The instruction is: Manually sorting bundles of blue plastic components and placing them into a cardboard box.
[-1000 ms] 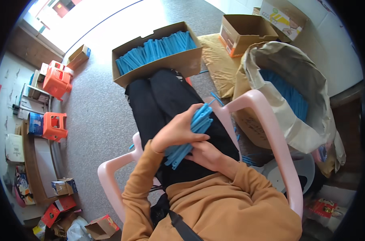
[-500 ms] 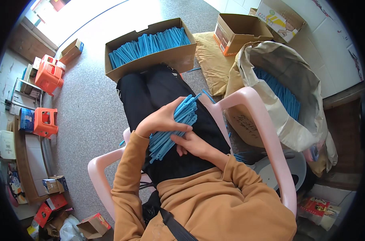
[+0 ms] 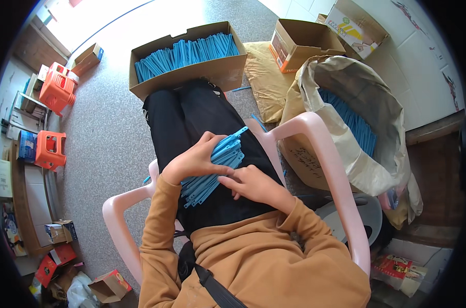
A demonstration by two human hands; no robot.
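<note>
A thick bundle of blue plastic sticks (image 3: 205, 186), flat and with small holes at their ends, lies slantwise over my black-trousered lap. My left hand (image 3: 196, 158) is closed round its upper side, the thumb stretched across the sticks. One stick juts out beyond the others at the far end. My right hand (image 3: 258, 187) is against the bundle's right side, its fingers bent and its thumb and forefinger on the sticks near my left thumb. Some right fingertips are hidden. At my knees stands a cardboard box (image 3: 215, 74) filled with upright rows of like blue sticks (image 3: 187, 54).
A pink plastic armchair (image 3: 341, 200) surrounds me. To the right stands a large paper sack (image 3: 369, 177) with more blue sticks (image 3: 351, 120) inside. Beyond it are an open carton (image 3: 299, 51) and a flat tan sack (image 3: 264, 77). Orange stools (image 3: 51, 149) stand at the left.
The whole view has shifted slightly, so everything sits a little further left. My right fingers have moved up the bundle, closer to my left thumb. Both hands stay at the sticks.
</note>
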